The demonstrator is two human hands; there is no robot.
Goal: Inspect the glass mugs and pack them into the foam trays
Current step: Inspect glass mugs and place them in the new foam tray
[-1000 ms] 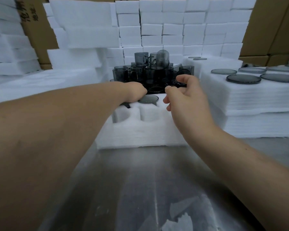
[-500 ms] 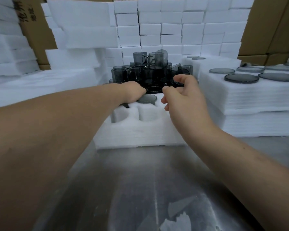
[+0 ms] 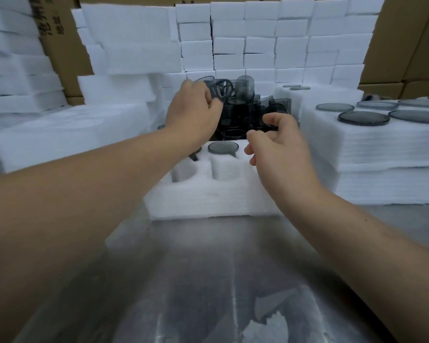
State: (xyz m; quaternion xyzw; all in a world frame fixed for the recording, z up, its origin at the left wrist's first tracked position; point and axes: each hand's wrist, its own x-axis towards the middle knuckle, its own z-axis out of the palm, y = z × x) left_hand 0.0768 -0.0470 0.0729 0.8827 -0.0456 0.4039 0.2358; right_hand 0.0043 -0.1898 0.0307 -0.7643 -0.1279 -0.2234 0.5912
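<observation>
A white foam tray (image 3: pixel 208 199) with round pockets stands on the metal table in front of me. One smoky grey glass mug (image 3: pixel 223 146) sits in a far pocket, and two near pockets show only foam. Behind the tray is a pile of grey mugs (image 3: pixel 248 107). My left hand (image 3: pixel 191 112) is raised at the top left of the pile and grips a blurred grey mug (image 3: pixel 219 89). My right hand (image 3: pixel 280 144) hovers over the tray's far right corner, fingers loosely curled, holding nothing.
A stack of foam sheets (image 3: pixel 369 154) on the right carries several round grey glass lids (image 3: pixel 362 118). Foam blocks (image 3: pixel 258 45) are walled up behind, with cardboard boxes (image 3: pixel 401 45) at the back right and left. The steel table (image 3: pixel 208 280) stretches toward me.
My left hand rose from the tray's far edge to the top of the pile and took hold of a mug. My right hand barely moved and its fingers loosened.
</observation>
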